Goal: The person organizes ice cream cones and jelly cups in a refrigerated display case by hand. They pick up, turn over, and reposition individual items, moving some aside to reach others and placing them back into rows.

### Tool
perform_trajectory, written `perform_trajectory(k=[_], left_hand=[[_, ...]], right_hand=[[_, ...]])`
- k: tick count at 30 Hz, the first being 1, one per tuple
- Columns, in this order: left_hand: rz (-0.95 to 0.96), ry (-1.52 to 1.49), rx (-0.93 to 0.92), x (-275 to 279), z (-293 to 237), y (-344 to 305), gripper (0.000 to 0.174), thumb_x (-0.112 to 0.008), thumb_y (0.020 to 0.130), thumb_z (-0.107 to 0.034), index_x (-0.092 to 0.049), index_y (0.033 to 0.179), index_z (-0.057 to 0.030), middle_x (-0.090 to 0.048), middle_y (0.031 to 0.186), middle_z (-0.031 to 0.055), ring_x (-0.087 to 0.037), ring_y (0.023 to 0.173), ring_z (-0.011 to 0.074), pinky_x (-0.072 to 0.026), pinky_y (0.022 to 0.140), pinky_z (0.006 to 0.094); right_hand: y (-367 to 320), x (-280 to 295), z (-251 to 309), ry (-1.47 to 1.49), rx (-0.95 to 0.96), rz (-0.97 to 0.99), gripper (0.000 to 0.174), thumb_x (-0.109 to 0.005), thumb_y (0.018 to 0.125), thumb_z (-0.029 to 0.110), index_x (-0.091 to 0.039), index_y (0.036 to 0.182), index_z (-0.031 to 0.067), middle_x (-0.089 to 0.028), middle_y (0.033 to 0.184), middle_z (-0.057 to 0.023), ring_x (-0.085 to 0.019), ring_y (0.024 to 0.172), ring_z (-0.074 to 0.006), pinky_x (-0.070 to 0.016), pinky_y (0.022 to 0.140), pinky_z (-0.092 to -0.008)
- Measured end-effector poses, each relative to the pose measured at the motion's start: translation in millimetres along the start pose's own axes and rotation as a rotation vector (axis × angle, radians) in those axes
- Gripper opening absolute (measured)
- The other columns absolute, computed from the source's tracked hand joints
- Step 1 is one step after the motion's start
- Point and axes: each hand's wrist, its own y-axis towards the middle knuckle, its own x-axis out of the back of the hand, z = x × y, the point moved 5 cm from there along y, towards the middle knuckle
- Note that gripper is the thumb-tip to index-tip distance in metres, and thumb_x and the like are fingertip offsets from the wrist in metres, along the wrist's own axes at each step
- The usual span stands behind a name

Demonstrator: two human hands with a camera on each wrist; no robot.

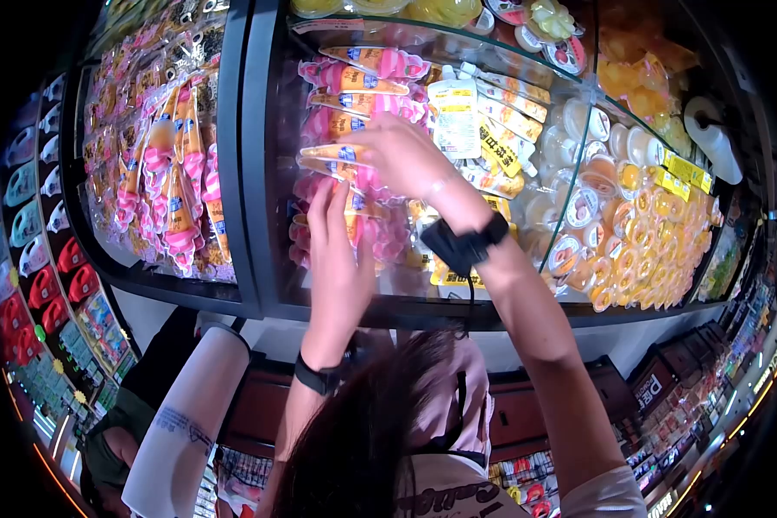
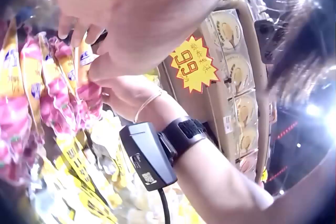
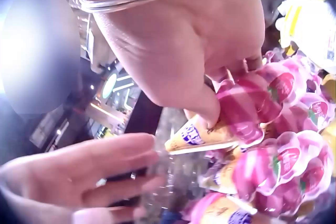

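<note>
Over a display bin, my right hand (image 1: pixel 410 160) grips an ice-cream-cone-shaped snack pack (image 3: pixel 195 133) with thumb and fingers. The pack has an orange cone part with blue print and a pink swirled top. Its narrow end points left in the head view. My left hand (image 1: pixel 341 272) is just below it, fingers extended near the cone's narrow end. The right wrist view shows the same left hand (image 3: pixel 100 174) with straight, spread fingers and nothing in it. More pink-and-orange cone packs (image 1: pixel 367 60) lie in rows above and below the held one.
A dark divider (image 1: pixel 252 155) separates this bin from one with more cone packs (image 1: pixel 177 207). Right of the hands lie white and yellow pouches (image 1: pixel 453 116). Past a glass partition (image 1: pixel 574 173) are jelly cups (image 1: pixel 639 250). A bag roll (image 1: pixel 712 138) stands at the far right.
</note>
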Motion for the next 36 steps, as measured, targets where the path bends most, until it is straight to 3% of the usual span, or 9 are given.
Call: perform_trajectory(k=[2,6,9,13,14,18,30,33,36], left_hand=[[0.105,0.135,-0.002,-5.3,16.4,16.8,0.065,-0.059,0.087,0.001,-0.032,0.146,-0.0002,-0.027,0.154,0.0207,-0.033,0.139,0.0398,-0.0343,0.11,0.0423],[0.17,0.307,0.014,-25.0,52.1,45.7,0.069,-0.058,0.091,-0.012,-0.024,0.15,-0.0012,-0.021,0.157,0.021,-0.031,0.14,0.0396,-0.0328,0.112,0.043],[0.26,0.259,0.078,-37.7,61.6,51.5,0.073,-0.057,0.093,-0.021,-0.019,0.152,-0.0025,-0.022,0.157,0.0209,-0.031,0.14,0.0395,-0.033,0.112,0.0437],[0.248,0.391,0.024,-51.9,66.0,47.3,0.086,-0.061,0.091,-0.033,-0.01,0.153,-0.0001,-0.012,0.159,0.023,-0.013,0.146,0.0414,-0.021,0.118,0.0472],[0.287,0.369,0.011,-59.1,75.0,46.0,0.095,-0.061,0.09,-0.042,-0.005,0.153,0.0017,-0.005,0.16,0.0239,-0.003,0.147,0.0432,-0.0117,0.119,0.0514],[0.345,0.388,0.003,-69.3,94.4,45.8,0.105,-0.061,0.087,-0.052,0.0,0.153,0.0016,0.005,0.16,0.0227,0.007,0.147,0.0446,-0.0025,0.117,0.0558],[0.246,0.507,-0.007,-87.1,98.0,42.6,0.117,-0.065,0.079,-0.06,0.001,0.153,0.0018,0.005,0.161,0.0218,0.002,0.147,0.0459,-0.0061,0.116,0.0586],[0.268,0.501,0.013,-74.4,87.1,43.7,0.104,-0.064,0.084,-0.052,-0.007,0.154,-0.001,-0.003,0.161,0.0205,-0.003,0.148,0.0424,-0.0102,0.117,0.056],[0.304,0.239,0.013,-30.8,65.8,42.4,0.082,-0.062,0.089,-0.039,-0.022,0.153,-0.0045,-0.016,0.159,0.0198,-0.012,0.148,0.0384,-0.0146,0.117,0.0516]], right_hand=[[26.6,-25.9,-17.4,-0.029,0.003,0.116,0.035,-0.066,0.084,0.005,-0.063,0.119,0.0076,-0.06,0.102,-0.0138,-0.057,0.102,-0.0346,-0.0458,0.09,-0.0431],[32.3,-37.9,-17.1,-0.057,0.06,-0.035,0.038,-0.068,0.078,0.0,-0.057,0.114,0.0066,-0.054,0.112,-0.0145,-0.052,0.112,-0.0347,-0.0438,0.094,-0.0405],[21.2,-37.8,-17.9,-0.031,0.077,-0.227,0.038,-0.064,0.074,-0.002,-0.055,0.111,0.0046,-0.049,0.116,-0.0157,-0.048,0.113,-0.0363,-0.0401,0.097,-0.0448],[9.0,-41.6,-14.0,-0.201,0.124,-0.233,0.043,-0.056,0.084,0.005,-0.051,0.126,0.0063,-0.045,0.132,-0.016,-0.041,0.128,-0.0362,-0.0254,0.112,-0.0508],[7.6,-46.0,-17.2,-0.249,0.107,-0.159,0.047,-0.054,0.087,0.009,-0.048,0.133,0.0075,-0.042,0.14,-0.0157,-0.035,0.136,-0.035,-0.0207,0.116,-0.0489],[7.4,-49.8,-18.7,-0.257,0.112,-0.083,0.053,-0.054,0.087,0.011,-0.044,0.14,0.0083,-0.039,0.147,-0.0136,-0.03,0.142,-0.0306,-0.0171,0.117,-0.0481],[7.0,-44.6,-20.7,-0.391,0.144,0.094,0.067,-0.052,0.089,0.012,-0.027,0.151,0.0081,-0.024,0.158,-0.0112,-0.019,0.148,-0.0274,-0.0128,0.12,-0.0457],[4.7,-42.2,-16.5,-0.438,0.162,0.057,0.067,-0.053,0.089,0.016,-0.028,0.151,0.0073,-0.026,0.157,-0.0127,-0.021,0.147,-0.0285,-0.0134,0.119,-0.0473],[-4.3,-35.6,-10.1,-0.396,0.068,0.018,0.068,-0.054,0.09,0.018,-0.027,0.151,0.0064,-0.027,0.156,-0.0149,-0.021,0.147,-0.0302,-0.0132,0.119,-0.0475]])
